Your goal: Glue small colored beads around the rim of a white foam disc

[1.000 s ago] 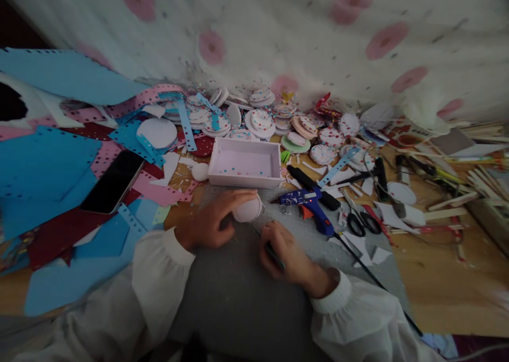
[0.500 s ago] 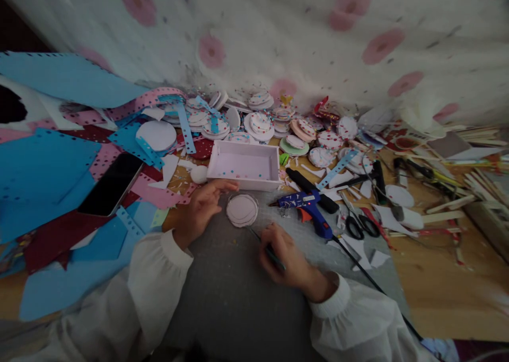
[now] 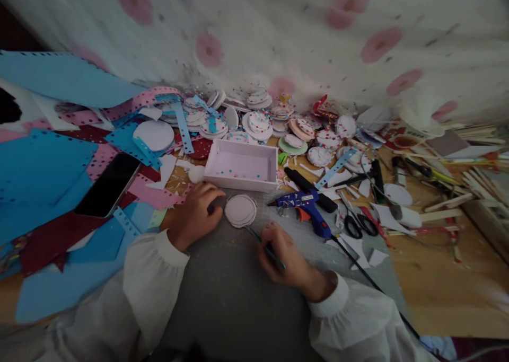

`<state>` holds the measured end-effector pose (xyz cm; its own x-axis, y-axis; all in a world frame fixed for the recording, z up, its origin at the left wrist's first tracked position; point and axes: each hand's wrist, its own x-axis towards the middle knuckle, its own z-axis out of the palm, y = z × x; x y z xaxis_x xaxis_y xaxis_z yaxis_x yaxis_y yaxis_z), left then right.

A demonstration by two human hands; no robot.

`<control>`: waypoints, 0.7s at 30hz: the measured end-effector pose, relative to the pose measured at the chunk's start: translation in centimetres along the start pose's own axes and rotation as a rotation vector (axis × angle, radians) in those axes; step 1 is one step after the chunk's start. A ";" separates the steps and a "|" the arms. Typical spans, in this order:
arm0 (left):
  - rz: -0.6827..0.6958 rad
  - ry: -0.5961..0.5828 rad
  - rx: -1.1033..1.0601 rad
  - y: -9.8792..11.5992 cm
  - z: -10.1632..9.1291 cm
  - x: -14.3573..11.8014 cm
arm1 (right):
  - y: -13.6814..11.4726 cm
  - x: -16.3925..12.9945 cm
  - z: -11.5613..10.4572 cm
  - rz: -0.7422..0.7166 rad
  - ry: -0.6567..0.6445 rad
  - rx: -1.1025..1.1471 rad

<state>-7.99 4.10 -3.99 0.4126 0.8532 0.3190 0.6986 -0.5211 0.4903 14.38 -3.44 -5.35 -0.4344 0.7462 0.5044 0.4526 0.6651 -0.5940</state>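
A white round disc (image 3: pixel 240 210) lies flat on the grey mat (image 3: pixel 234 293) in front of me. My left hand (image 3: pixel 196 214) rests on the mat just left of the disc, fingers curled and holding nothing that I can see. My right hand (image 3: pixel 284 256) grips a thin dark tool (image 3: pixel 260 240) like a pen, its tip pointing up-left at the disc's lower edge. A shallow white tray (image 3: pixel 241 166) holding a few coloured dots stands just behind the disc.
A blue glue gun (image 3: pixel 308 205) with a lit red lamp lies right of the disc, beside scissors (image 3: pixel 358 221). A black phone (image 3: pixel 108 185) lies on blue and pink paper sheets at left. Several decorated discs are piled along the back, wooden sticks (image 3: pixel 483 182) at far right.
My left hand let go of the disc, which now lies flat on the mat, and has curled beside it. The right hand has barely moved.
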 end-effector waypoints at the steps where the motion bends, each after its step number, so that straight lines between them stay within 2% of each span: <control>1: 0.007 0.008 0.027 0.1 0.0 -0.1 | 0.0 0.0 0.0 0.001 0.002 -0.003; 6: 0.094 -0.031 0.073 0.6 -0.2 -0.2 | 0.0 0.0 0.0 0.000 -0.009 -0.017; 12: 0.242 -0.148 0.203 1.1 -0.6 -0.1 | -0.1 0.2 -0.1 0.010 -0.036 -0.012; 14: 0.227 -0.135 0.174 1.1 -0.6 -0.1 | -0.1 0.2 -0.1 0.013 -0.035 -0.006; 18: 0.124 -0.010 -0.030 0.3 -0.1 0.1 | -0.2 0.1 -0.1 0.016 -0.038 0.002; 21: 0.055 -0.019 -0.149 -0.3 0.2 0.3 | -0.2 0.1 -0.2 0.011 -0.034 -0.005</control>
<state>-7.97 4.55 -4.25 0.4597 0.8229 0.3339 0.5808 -0.5630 0.5880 14.36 -3.48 -5.07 -0.4551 0.7524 0.4762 0.4619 0.6567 -0.5962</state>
